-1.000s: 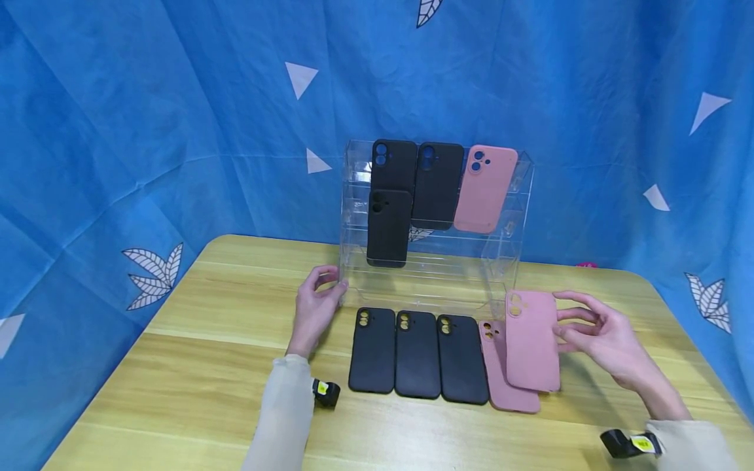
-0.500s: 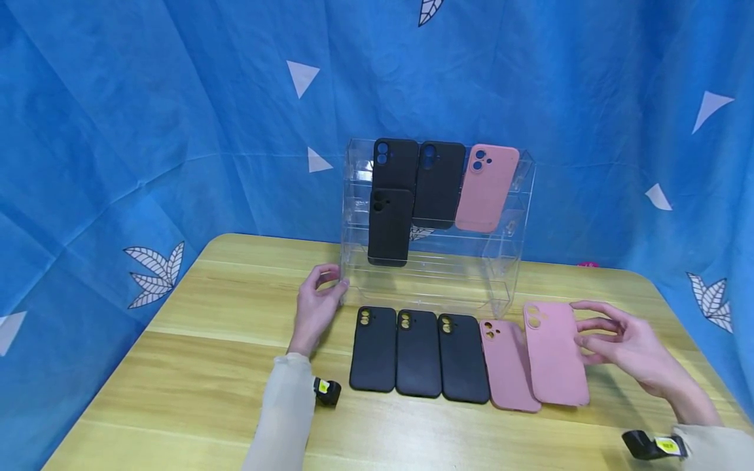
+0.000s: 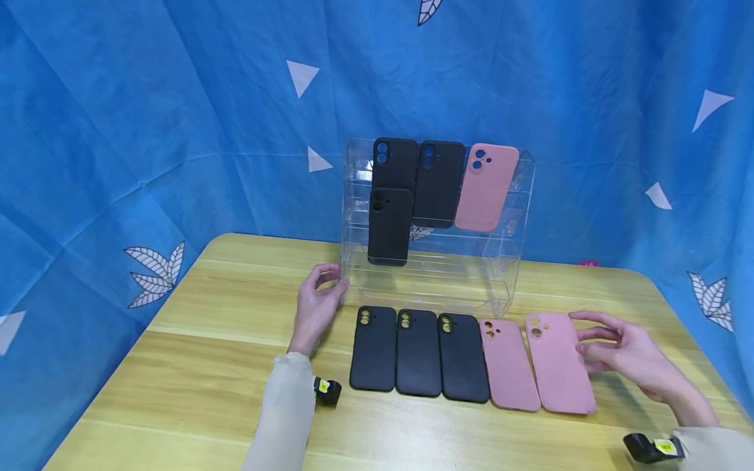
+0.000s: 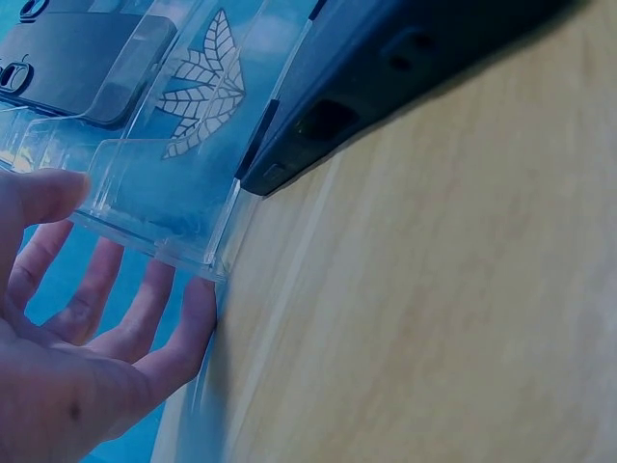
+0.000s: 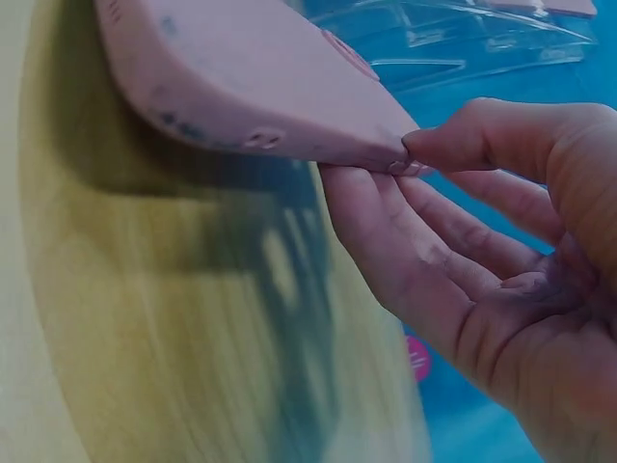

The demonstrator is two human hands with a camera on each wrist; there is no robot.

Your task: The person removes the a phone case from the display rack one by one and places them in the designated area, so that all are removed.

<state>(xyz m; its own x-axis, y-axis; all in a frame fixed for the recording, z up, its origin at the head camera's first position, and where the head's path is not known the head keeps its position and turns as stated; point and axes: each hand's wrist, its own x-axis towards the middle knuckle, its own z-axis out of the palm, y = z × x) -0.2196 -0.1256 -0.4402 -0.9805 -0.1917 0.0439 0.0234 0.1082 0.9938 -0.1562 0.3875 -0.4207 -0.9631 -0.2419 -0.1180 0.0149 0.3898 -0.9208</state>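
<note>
My right hand [image 3: 627, 350] pinches the right edge of a pink phone case [image 3: 559, 366], thumb on top and fingers underneath in the right wrist view. This case lies at the right end of a row, beside another pink case [image 3: 509, 366] and three black cases, the nearest of them a black case [image 3: 463, 360]. My left hand [image 3: 317, 301] grips the lower left side of a clear tiered display stand [image 3: 436, 281]. In the left wrist view its thumb [image 4: 48, 196] is on the front of the clear wall, with the fingers behind.
On the stand's top tier lean two black cases, one a black case [image 3: 438, 186], and a pink case [image 3: 487, 190]. Another black case [image 3: 391, 227] sits lower left, overlapping the one above. A blue patterned curtain [image 3: 235, 118] hangs behind the wooden table [image 3: 194, 366].
My right hand has moved the pink case right and down, off the other pink case and to the row's right end. My left hand has stayed on the stand.
</note>
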